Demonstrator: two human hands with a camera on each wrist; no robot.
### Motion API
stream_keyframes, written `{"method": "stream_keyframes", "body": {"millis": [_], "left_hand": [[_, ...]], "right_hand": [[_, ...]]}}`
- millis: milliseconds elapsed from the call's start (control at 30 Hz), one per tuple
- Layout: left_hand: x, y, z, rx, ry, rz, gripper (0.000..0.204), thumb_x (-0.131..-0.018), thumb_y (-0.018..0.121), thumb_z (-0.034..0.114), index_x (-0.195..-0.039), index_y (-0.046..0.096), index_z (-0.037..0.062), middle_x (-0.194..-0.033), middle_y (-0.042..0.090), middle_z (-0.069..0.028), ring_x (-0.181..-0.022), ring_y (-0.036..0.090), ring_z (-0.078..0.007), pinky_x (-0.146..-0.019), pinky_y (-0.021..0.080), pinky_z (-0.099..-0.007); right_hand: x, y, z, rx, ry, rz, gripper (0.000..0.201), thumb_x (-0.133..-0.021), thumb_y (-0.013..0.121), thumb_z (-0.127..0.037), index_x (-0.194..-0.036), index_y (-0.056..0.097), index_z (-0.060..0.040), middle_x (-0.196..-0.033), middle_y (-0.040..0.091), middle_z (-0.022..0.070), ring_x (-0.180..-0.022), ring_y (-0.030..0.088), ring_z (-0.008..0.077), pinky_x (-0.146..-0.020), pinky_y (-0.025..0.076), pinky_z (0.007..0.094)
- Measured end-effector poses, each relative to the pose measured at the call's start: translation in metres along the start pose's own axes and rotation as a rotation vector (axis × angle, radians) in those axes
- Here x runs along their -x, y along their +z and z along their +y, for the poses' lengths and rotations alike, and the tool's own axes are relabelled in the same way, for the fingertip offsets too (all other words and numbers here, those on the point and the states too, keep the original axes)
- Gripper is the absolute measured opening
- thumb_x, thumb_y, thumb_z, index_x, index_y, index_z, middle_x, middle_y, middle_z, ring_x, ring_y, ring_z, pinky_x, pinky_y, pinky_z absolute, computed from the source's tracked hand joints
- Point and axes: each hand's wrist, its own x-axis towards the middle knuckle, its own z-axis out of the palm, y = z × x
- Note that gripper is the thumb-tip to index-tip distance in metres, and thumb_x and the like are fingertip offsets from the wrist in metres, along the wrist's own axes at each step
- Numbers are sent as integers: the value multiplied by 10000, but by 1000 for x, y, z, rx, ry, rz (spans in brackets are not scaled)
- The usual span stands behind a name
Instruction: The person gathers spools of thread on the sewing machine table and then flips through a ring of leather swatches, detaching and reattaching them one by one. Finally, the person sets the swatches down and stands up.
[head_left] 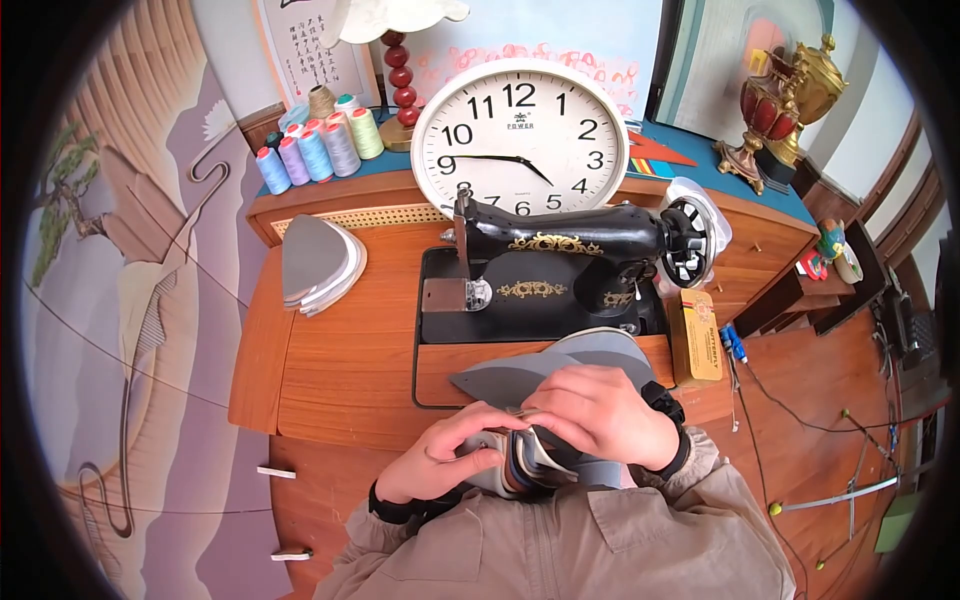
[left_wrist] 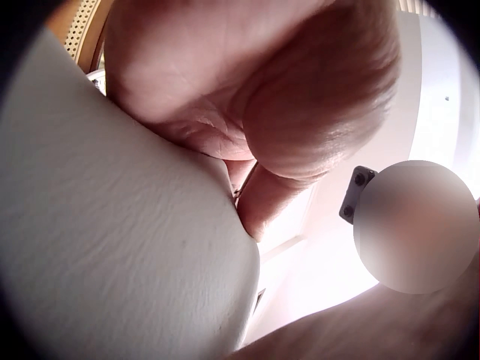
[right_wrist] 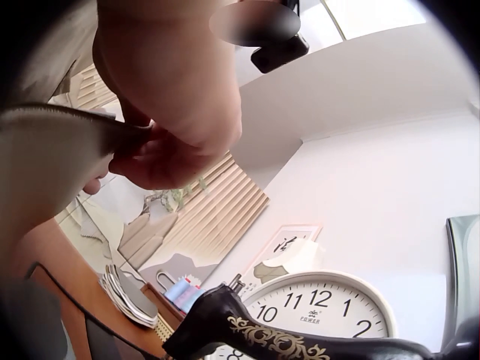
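In the head view, a bundle of curved, layered pieces of sheet material (head_left: 518, 468), in grey, white, brown and dark tones, is held upright at the person's lap. The left hand (head_left: 440, 462) grips its left side, thumb towards the body. From the other side, the right hand (head_left: 605, 415) pinches the top edge, and the fingertips of both hands meet there. A pale, finely textured piece (left_wrist: 120, 225) fills much of the left wrist view, under the left palm. In the right wrist view, the right fingers pinch a dark-edged piece (right_wrist: 45, 161). Grey pointed pieces (head_left: 505, 378) lie just beyond the hands.
A black sewing machine (head_left: 570, 238) stands on the wooden table (head_left: 345, 370). Left of it lies a stack of grey and white pieces (head_left: 318, 262); to its right stands a yellow box (head_left: 697, 340). Behind are a round clock (head_left: 520, 140), thread spools (head_left: 315, 150) and a lamp (head_left: 397, 80).
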Motion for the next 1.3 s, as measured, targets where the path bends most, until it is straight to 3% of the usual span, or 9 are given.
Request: {"method": "stream_keyframes", "body": {"millis": [233,300,400,767,933,967,1033,1100,1300], "left_hand": [[-4,3,0,-24,6,-30,356,-912,606,69,-1261,564,18,-1198,582,-92,-1097,547,-214,-962,416,-325],[-6,4,2,11,-26,-33,359,-912,608,74,-1264,565,19,-1181,581,-90,-1086,544,-215,-958,416,-328],[-9,6,5,-1,-47,-44,359,-913,607,74,-1266,566,20,-1180,579,-89,-1079,541,-211,-952,416,-325],[-9,13,3,45,-82,-13,352,-924,603,93,-1258,524,16,-1182,572,-88,-1127,543,-186,-976,418,-316],[-4,14,0,44,-100,21,357,-929,600,88,-1264,506,9,-1189,559,-73,-1125,538,-166,-965,425,-306],[-3,14,-3,70,-132,64,362,-926,603,79,-1266,501,7,-1197,554,-70,-1123,538,-160,-961,428,-302],[-2,15,-4,97,-161,108,367,-923,605,71,-1268,497,4,-1205,548,-66,-1121,537,-154,-956,431,-298],[-2,14,-2,130,-168,114,392,-918,621,75,-1267,461,-4,-1166,527,-42,-1079,515,-120,-955,416,-281],[4,10,-4,135,-130,65,386,-914,625,62,-1257,459,4,-1171,520,-44,-1091,509,-119,-952,416,-284]], "right_hand": [[10,0,2,-129,20,49,95,-855,672,-92,-929,657,-35,-866,642,77,-756,623,264,-643,498,347],[14,-1,1,-321,210,68,88,-886,641,-75,-949,648,-14,-852,621,105,-761,612,286,-646,488,351],[17,-2,1,-395,298,116,95,-900,629,-67,-968,656,-7,-855,625,112,-751,606,271,-649,479,337],[23,-10,3,-408,150,39,86,-900,633,-77,-963,657,-24,-858,622,89,-749,625,253,-648,491,340],[22,-10,-1,210,-127,25,287,-732,729,-69,-998,650,5,-879,620,76,-727,614,207,-633,496,317],[22,-9,-5,211,-128,24,287,-732,729,-69,-998,650,5,-879,620,76,-727,614,207,-633,496,317],[22,-4,-16,574,-197,2,359,-707,725,-98,-1028,623,28,-880,608,83,-713,606,217,-611,493,307],[21,4,-16,581,-174,35,260,-759,666,-116,-981,615,9,-830,566,60,-707,580,192,-624,467,300],[19,2,-13,6,36,138,135,-849,689,-116,-927,653,-11,-840,605,72,-739,608,212,-648,491,317]]}}
